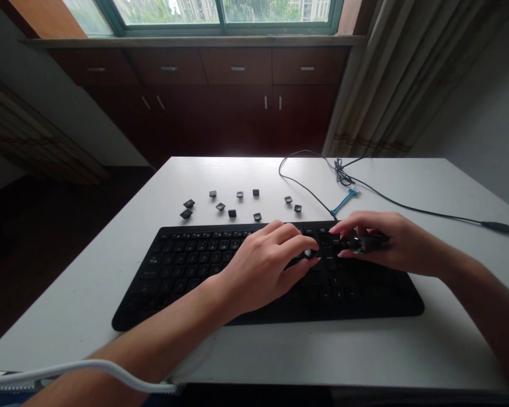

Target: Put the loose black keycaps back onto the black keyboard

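A black keyboard (173, 271) lies across the white table in front of me. My left hand (269, 260) reaches over its right half, thumb and forefinger pinching a small dark piece (309, 254) with a pale spot, which looks like a keycap. My right hand (385, 240) is closed round a dark, shiny small tool (365, 243) whose tip points left at the keyboard's upper right keys; its exact kind is unclear. Behind the keyboard lie several loose black keycaps (232, 213), some tilted or on their sides.
A small blue brush (345, 199) with pale bristles rests behind the keyboard. The black cable (398, 202) is partly bundled and runs right to its plug (498, 227). A white cord (110, 367) crosses my left forearm. Beyond the white table (220, 353) stand brown cabinets (212, 118).
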A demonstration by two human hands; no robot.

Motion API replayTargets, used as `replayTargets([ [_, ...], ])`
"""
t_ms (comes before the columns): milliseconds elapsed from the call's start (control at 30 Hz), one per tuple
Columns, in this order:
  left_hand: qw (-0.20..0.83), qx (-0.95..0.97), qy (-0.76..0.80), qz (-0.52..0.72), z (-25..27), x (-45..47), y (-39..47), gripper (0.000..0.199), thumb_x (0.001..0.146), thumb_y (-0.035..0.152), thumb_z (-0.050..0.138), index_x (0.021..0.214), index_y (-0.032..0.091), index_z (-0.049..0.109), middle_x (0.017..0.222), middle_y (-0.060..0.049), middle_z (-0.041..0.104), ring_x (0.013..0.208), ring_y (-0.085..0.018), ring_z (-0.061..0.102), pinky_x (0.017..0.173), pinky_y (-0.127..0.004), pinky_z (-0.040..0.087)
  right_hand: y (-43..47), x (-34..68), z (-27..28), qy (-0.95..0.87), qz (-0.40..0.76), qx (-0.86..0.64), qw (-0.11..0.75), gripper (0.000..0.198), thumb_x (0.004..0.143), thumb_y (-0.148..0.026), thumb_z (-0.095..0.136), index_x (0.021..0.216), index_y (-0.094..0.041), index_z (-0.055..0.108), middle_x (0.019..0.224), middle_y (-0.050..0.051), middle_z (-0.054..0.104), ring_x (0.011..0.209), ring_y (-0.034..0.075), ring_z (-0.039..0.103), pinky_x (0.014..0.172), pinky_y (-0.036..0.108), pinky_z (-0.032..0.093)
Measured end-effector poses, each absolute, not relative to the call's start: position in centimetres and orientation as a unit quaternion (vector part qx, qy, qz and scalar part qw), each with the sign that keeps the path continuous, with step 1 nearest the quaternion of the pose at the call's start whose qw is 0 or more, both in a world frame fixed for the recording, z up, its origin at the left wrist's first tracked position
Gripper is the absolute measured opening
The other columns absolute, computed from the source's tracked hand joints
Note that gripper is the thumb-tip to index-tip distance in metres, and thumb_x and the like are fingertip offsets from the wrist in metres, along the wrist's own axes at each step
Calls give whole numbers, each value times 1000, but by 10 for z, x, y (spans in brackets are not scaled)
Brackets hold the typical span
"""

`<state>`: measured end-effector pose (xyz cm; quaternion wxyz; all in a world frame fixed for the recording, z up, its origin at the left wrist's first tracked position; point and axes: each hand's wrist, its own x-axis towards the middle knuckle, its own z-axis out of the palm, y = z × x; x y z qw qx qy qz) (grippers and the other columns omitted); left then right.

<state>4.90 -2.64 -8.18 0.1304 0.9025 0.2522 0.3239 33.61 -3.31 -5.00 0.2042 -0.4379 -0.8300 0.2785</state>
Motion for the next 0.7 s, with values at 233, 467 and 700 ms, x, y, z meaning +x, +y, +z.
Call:
replayTargets([
  [233,143,899,244,335,-81,50,-25,23,99,17,59,120,19,69,106,-7,72,94,-19,63,79,-32,56,-31,332,-48,-839,267,-427,205,25,85,-44,80,97,-23,76,90,3,74,81,19,68,74,30,54],
  [467,143,900,245,332,-84,49,-26,23,98,16,62,120,19,68,111,-6,71,100,-19,62,84,-32,55,-32,341,-47,-857,280,-386,197,36,92,-22,70,127,-25,73,102,3,74,84,16,68,75,26,53],
  [700,142,900,239,335,-83,49,-25,17,99,23,64,115,19,69,107,-5,72,96,-18,62,82,-32,55,-32,341,-46,-873,241,-370,208,13,88,-20,73,99,-23,80,101,5,72,86,17,70,79,28,55],
])
